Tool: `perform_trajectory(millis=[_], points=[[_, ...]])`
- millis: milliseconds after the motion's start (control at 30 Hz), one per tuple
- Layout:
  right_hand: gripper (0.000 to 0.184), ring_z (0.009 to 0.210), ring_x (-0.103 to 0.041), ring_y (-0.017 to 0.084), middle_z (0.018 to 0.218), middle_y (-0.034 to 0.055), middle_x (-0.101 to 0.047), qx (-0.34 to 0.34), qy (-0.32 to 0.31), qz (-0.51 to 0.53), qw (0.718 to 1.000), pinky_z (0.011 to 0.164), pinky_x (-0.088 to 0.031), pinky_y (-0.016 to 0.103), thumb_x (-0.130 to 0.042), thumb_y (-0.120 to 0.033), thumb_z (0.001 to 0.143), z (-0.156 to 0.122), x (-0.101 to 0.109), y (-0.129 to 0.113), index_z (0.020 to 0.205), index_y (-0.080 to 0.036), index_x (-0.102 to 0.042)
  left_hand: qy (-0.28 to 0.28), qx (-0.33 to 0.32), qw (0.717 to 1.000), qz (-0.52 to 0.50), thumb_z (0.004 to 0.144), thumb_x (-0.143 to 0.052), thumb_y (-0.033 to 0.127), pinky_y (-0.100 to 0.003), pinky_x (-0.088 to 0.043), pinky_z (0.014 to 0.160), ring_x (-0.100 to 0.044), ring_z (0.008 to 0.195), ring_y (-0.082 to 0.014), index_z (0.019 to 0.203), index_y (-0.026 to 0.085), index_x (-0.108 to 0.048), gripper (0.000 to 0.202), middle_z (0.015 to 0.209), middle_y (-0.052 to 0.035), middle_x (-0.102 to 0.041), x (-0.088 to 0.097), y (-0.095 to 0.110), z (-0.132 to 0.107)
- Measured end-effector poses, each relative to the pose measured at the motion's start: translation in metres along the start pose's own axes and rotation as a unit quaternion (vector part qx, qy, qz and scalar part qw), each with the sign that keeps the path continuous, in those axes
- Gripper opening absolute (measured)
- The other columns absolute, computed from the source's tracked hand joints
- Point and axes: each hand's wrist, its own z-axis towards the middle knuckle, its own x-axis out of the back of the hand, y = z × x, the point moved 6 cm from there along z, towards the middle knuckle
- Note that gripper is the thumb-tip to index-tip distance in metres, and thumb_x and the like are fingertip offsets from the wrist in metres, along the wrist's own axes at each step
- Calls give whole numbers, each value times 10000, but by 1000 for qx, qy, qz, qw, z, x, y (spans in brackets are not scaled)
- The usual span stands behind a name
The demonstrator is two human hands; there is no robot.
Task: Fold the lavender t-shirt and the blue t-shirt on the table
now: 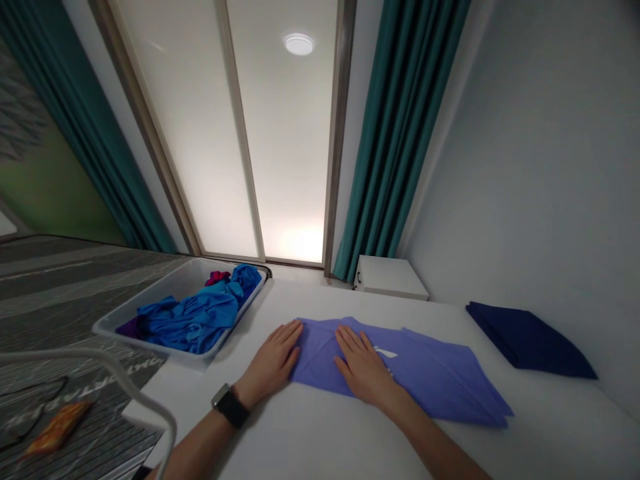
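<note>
Palms down and honestly pinching nothing, left hand (271, 358) (fingers together) and right hand (364, 367) (slightly spread) lay flat on the folded purple garment (433, 370), toward the white desk (320, 440)'s far edge, where uneven pushing could've bunched the layers.

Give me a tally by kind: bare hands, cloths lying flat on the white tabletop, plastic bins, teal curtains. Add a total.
Hands: 2 (left hand, right hand)
Flat cloths: 2 (purple cloth, navy cloth)
Bins: 1 (plastic bin)
Curtains: 2 (left curtain, right curtain)
Total: 7
</note>
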Motion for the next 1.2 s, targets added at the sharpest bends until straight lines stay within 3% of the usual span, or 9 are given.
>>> perform_trajectory(millis=[133,233,367,533,833,1200], points=[[617,1463,-163,221,1578,84,-201,-66,-24,-19,997,1191,-104,451,-243,-447,987,-30,3,34,1503,-112,-287,-33,-84,996,3,960,-399,241,-422,-294,1168,-296,1427,-215,1492,178,-318,541,1554,-80,-318,-13,53,18],[624,1461,-172,221,1575,77,-205,-100,-24,-28,994,1189,-115,458,-229,-460,985,-48,9,55,1504,-119,-286,-54,-106,993,2,977,-387,318,-423,-267,1173,-261,1441,-210,1507,191,-271,557,1565,-76,-291,-28,88,36],[616,1457,-186,217,1572,72,-225,-127,-5,-38,991,1188,-129,455,-245,-465,981,-66,15,76,1503,-142,-300,-69,-82,994,16,981,-370,413,-464,-231,1170,-274,1436,-236,1484,187,-328,553,1551,-99,-319,-47,106,56],[600,1452,-206,216,1567,72,-259,-138,11,-57,989,1185,-132,460,-254,-474,979,-76,14,83,1494,-176,-329,-91,-63,994,15,975,-356,469,-458,-224,1166,-278,1434,-238,1476,200,-358,568,1553,-93,-316,-58,97,61],[583,1452,-204,233,1566,97,-263,-135,22,-53,989,1177,-111,484,-261,-441,983,-71,11,68,1489,-160,-339,-75,-69,995,11,985,-351,480,-484,-240,1156,-293,1428,-241,1480,212,-353,563,1547,-95,-327,-51,85,52],[595,1459,-171,241,1575,102,-240,-115,15,-18,993,1175,-89,492,-237,-449,991,-34,-4,15,1499,-149,-312,-93,-59,994,26,1001,-328,483,-475,-241,1160,-295,1428,-235,1510,243,-286,564,1560,-71,-293,-25,30,16]])
